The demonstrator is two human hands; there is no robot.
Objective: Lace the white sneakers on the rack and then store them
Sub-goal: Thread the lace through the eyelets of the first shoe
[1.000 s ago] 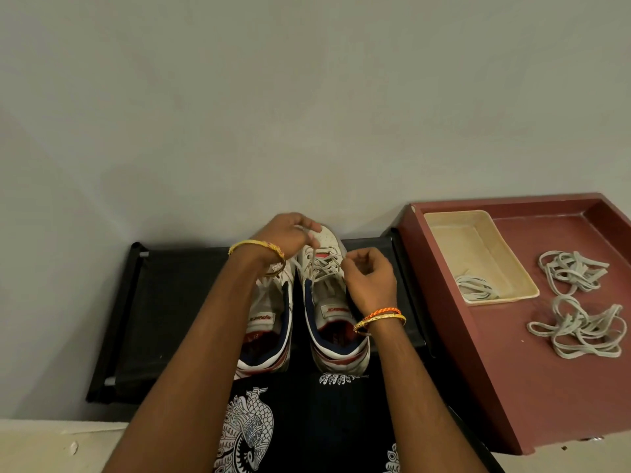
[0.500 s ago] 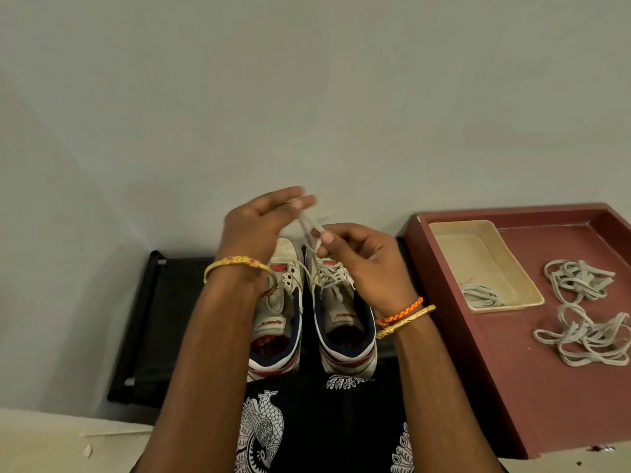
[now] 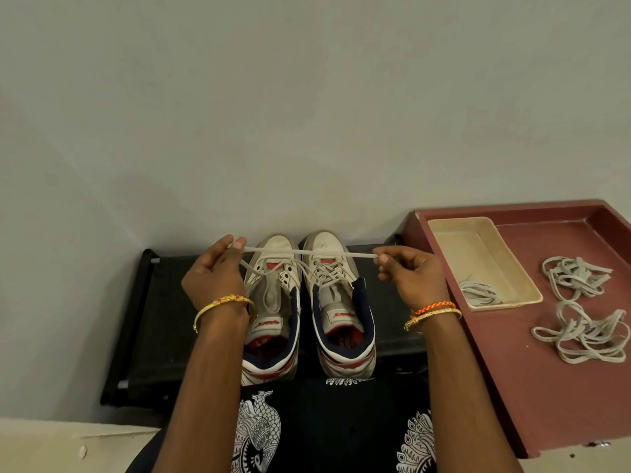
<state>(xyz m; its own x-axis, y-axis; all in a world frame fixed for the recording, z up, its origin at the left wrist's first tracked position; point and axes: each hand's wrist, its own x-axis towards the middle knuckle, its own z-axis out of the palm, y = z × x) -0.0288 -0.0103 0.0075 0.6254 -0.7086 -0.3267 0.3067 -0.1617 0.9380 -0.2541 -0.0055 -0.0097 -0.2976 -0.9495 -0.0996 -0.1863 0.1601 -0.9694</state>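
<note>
A pair of white sneakers (image 3: pixel 309 302) is sitting side by side on a black rack (image 3: pixel 164 319). A lace (image 3: pixel 307 252) is stretching taut above the toes, the left hand (image 3: pixel 215 278) and right hand (image 3: pixel 411 278) each pinching one end in a closed grip. Loose laces (image 3: pixel 577 302) are lying in a red tray (image 3: pixel 546 387) beside the rack.

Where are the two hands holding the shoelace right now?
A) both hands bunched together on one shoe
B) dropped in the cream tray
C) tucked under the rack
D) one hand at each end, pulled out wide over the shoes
D: the left hand and right hand each pinch an end of the lace, stretched sideways above the two sneakers on the black rack.
</note>
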